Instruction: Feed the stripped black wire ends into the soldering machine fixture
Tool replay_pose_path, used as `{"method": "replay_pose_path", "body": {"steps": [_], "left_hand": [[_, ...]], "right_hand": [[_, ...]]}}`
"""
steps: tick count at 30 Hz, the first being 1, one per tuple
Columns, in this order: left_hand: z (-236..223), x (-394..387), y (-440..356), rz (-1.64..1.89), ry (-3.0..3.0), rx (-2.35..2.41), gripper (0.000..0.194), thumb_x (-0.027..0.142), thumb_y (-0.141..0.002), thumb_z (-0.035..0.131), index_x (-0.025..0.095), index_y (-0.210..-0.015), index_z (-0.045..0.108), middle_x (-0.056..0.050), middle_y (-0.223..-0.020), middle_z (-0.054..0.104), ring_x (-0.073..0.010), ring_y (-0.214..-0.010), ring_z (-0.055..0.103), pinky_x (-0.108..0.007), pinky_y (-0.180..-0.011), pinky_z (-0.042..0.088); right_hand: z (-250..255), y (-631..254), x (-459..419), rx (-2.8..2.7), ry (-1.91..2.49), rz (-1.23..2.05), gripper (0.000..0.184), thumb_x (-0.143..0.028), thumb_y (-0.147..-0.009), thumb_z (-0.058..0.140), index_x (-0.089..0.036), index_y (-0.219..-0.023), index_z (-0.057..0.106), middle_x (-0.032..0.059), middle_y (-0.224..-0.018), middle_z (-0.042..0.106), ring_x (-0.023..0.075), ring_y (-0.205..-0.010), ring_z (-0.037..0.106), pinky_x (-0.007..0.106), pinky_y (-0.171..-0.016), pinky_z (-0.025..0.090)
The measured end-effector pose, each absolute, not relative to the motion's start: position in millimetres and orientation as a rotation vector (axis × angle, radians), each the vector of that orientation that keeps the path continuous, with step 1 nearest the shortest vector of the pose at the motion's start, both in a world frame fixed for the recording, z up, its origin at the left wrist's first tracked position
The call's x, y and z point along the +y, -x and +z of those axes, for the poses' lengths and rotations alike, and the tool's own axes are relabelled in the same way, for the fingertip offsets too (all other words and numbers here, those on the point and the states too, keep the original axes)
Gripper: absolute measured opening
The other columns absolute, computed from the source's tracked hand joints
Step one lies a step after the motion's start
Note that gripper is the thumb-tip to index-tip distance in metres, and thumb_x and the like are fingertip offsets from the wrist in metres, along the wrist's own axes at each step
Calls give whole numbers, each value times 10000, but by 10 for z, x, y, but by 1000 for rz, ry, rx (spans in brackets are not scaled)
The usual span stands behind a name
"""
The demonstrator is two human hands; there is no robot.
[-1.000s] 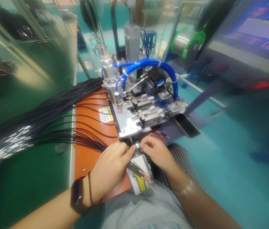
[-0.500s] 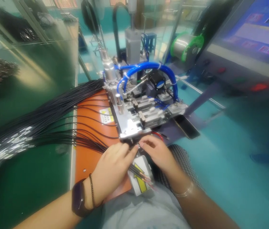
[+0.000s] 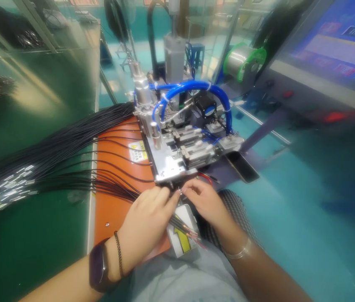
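Note:
My left hand (image 3: 147, 220) is closed around a bundle of black cables (image 3: 117, 188), which runs in from the left across an orange panel (image 3: 123, 167). Below that palm the bundle's stripped cable ends (image 3: 188, 230) stick out, showing thin coloured wires, over a white box with a yellow arrow (image 3: 182, 245). My right hand (image 3: 205, 203) has its thumb and forefinger pinched together, close to the left thumb and index fingertips. Something tiny and shiny shows between the two hands, too small to name. Both hands are just in front of the metal machine bed (image 3: 169, 170).
Blue air hoses (image 3: 196, 85) arch over the machine. A phone (image 3: 243, 167) lies to its right. Behind stands a green-rimmed wire spool (image 3: 243, 58), with a control screen (image 3: 344, 50) at the right. A thick mass of black cables (image 3: 61, 130) hangs over the left side.
The view has shifted slightly, so the machine and panel sit a little further left. Both hands keep nearly the same pose, fingertips still close together.

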State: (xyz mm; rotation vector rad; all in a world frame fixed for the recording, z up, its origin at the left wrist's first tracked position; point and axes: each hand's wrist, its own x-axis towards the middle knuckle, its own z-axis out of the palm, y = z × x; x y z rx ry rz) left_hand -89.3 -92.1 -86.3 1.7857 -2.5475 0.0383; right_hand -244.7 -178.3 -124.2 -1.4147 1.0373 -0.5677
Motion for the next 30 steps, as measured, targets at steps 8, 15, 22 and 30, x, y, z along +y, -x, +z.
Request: {"method": "replay_pose_path", "body": {"steps": [8, 15, 22, 30], "left_hand": [[-842, -952, 893, 4, -1801, -2556, 425, 68, -851, 468, 192, -1257, 491, -62, -939, 503, -229, -842, 446, -384, -714, 455], [-924, -907, 837, 102, -1647, -2536, 242, 98, -890, 431, 118, -1087, 570, -69, -861, 509, -206, -779, 445, -357, -688, 441], [-878, -893, 843, 91, -1724, -2550, 130, 70, -837, 470, 143, -854, 576, -57, -791, 504, -223, -728, 461, -368, -633, 436], [-760, -665, 887, 129, -1927, -2567, 296, 72, -760, 517, 54, -1048, 587, -146, -946, 586, -286, -843, 539, -408, -687, 471]], "right_hand": [[-1383, 2430, -1793, 984, 1350, -585, 133, -297, -769, 566, -167, -767, 595, 5, -750, 603, 151, -711, 557, 280, -693, 441], [-1247, 2450, -1823, 938, 1416, -586, 166, -283, -785, 567, -169, -857, 665, 49, -905, 676, 181, -859, 604, 301, -786, 458], [-1265, 2419, -1834, 1068, 1564, -555, 110, -251, -768, 552, -168, -714, 601, 15, -709, 604, 154, -660, 526, 275, -631, 423], [-1308, 2520, -1784, 1026, 1681, -601, 99, -248, -799, 577, -180, -813, 647, 24, -782, 594, 170, -745, 534, 284, -693, 411]]}}
